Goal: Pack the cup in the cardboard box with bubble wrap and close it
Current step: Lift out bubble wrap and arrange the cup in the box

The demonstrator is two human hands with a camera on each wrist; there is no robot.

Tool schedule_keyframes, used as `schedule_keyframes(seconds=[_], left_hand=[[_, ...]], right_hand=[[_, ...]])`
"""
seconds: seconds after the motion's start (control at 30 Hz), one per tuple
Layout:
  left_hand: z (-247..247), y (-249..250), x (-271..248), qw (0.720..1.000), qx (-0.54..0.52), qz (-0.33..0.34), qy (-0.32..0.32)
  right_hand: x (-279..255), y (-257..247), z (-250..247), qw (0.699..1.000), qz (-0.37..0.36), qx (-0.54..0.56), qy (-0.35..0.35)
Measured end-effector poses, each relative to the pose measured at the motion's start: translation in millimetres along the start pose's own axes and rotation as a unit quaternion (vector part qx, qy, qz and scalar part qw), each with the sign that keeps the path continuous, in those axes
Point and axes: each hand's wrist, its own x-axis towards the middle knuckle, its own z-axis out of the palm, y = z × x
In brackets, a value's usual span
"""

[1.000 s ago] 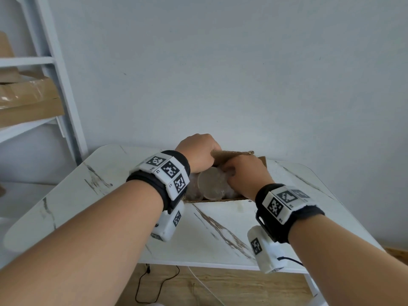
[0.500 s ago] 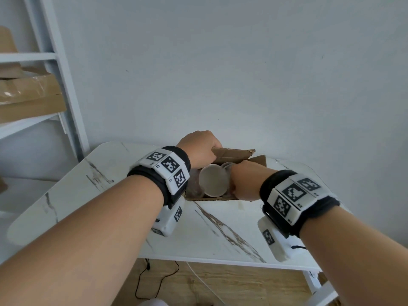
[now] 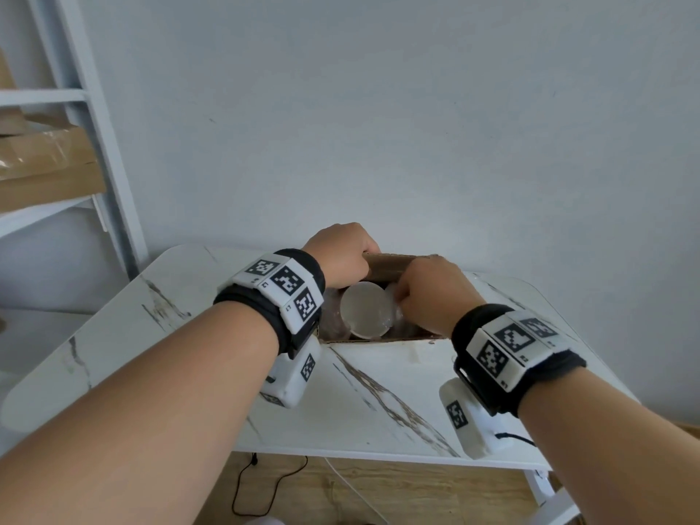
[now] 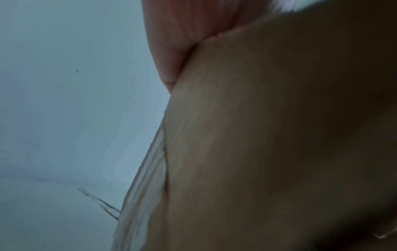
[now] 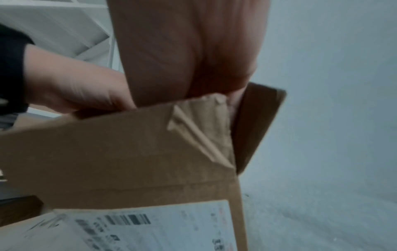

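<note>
An open cardboard box (image 3: 382,265) stands at the middle of the marble table (image 3: 378,392). Inside it a white cup (image 3: 365,310) lies on its side, its round end towards me, with clear bubble wrap (image 3: 333,316) around it. My left hand (image 3: 341,255) curls over the left end of the box's far flap. My right hand (image 3: 428,293) reaches into the box just right of the cup, fingers curled into the wrap there. In the right wrist view the box (image 5: 128,152) shows a shipping label, and the fingertips are hidden behind its wall. The left wrist view is filled by cardboard (image 4: 257,135).
A white shelf frame (image 3: 94,145) stands at the left with flat cardboard (image 3: 45,164) on it. A grey wall is close behind the table. A black cable (image 3: 272,483) lies on the wooden floor below the table's near edge.
My right hand slid off the top of the cup to its right side, uncovering the cup's round end. The left hand stayed on the far flap.
</note>
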Motion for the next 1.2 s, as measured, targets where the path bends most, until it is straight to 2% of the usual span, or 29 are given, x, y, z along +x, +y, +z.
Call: schedule_keyframes(seconds=[0.1, 0.3, 0.57, 0.7, 0.77, 0.87, 0.97, 1.2], left_hand=[[0.5, 0.1, 0.4, 1.0, -0.012, 0.0, -0.001], [1.2, 1.5, -2.8, 1.0, 0.001, 0.003, 0.007], [-1.1, 2.2, -2.7, 1.0, 0.005, 0.011, -0.006], [-1.2, 0.4, -2.1, 1.0, 0.016, 0.013, -0.001], [-2.4, -1.3, 0.0, 1.0, 0.018, 0.012, -0.002], [-5.2, -3.5, 5.1, 0.999, 0.041, 0.015, -0.002], [-7.0, -8.3, 8.8, 0.998, 0.065, 0.011, 0.02], [-8.3, -25.9, 10.9, 0.996, -0.003, -0.058, 0.061]], right_hand=[[-3.0, 0.1, 5.3, 0.999, -0.009, -0.012, 0.043], [-0.4, -0.4, 21.3, 0.994, -0.077, -0.083, 0.005], [14.5, -9.6, 25.2, 0.996, -0.018, -0.039, -0.082], [20.2, -11.0, 28.0, 0.995, -0.014, -0.022, -0.097], [21.3, -6.6, 26.1, 0.996, -0.019, -0.002, -0.084], [20.5, 1.0, 19.5, 0.999, -0.008, 0.042, -0.029], [18.6, 6.9, 12.7, 0.999, -0.004, 0.042, 0.006], [22.2, 14.4, 2.3, 0.996, 0.015, 0.085, 0.035]])
